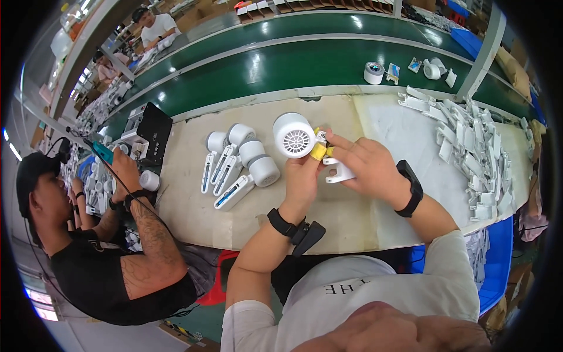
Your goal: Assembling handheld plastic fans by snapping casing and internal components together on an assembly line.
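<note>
My left hand [302,183] grips a white round-headed unit with a spoked grille [296,139], which looks like a handheld fan head. Held in my right hand [370,169], fingers bent, is a white plastic handle shell [338,172] with a forked end. The two hands meet just right of the head, where small yellow patches [318,152] show; whether these are finger covers or parts, I cannot tell. To the left lie several similar units [261,171] with grey-rimmed heads, their handles open on blue insides.
White plastic shells [469,146] are heaped on the table's right side. Beyond the table runs a green conveyor belt [252,67] carrying a few loose parts. A co-worker [123,246] sits at left with a teal tool [102,152], beside a black box [153,134]. A blue bin [498,264] stands lower right.
</note>
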Motion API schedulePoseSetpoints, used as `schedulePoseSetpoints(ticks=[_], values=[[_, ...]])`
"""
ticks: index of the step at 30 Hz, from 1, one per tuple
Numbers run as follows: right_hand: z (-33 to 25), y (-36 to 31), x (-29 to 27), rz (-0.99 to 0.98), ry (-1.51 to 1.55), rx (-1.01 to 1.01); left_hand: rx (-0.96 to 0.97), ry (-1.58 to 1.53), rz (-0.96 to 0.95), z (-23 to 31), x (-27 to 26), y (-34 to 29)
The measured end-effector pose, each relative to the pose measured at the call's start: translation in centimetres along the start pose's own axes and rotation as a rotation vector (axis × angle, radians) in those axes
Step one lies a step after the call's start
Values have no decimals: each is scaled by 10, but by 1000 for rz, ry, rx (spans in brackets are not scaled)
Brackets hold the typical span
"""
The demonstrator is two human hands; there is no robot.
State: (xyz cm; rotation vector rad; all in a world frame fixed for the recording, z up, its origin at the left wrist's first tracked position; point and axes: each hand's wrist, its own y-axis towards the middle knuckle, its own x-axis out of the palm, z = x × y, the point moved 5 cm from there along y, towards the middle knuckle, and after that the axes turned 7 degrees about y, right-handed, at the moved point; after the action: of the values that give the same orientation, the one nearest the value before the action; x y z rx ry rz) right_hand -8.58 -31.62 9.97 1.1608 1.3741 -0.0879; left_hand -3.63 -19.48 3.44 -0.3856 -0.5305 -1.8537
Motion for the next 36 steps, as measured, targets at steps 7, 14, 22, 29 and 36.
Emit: schedulePoseSetpoints(ticks=[7, 14, 22, 29, 36], values=[[-1, -6, 8, 168, 187, 33, 77, 53, 13, 5, 5, -2], [9, -8, 3, 157, 509, 209, 319, 453, -86, 13, 4, -1], [3, -7, -2, 258, 492, 52, 72, -76, -31, 7, 6, -2], [5, -9, 2, 175, 498, 117, 113, -15, -39, 9, 3, -3], [7, -13, 1, 245, 704, 161, 118, 7, -83, 10, 7, -5]])
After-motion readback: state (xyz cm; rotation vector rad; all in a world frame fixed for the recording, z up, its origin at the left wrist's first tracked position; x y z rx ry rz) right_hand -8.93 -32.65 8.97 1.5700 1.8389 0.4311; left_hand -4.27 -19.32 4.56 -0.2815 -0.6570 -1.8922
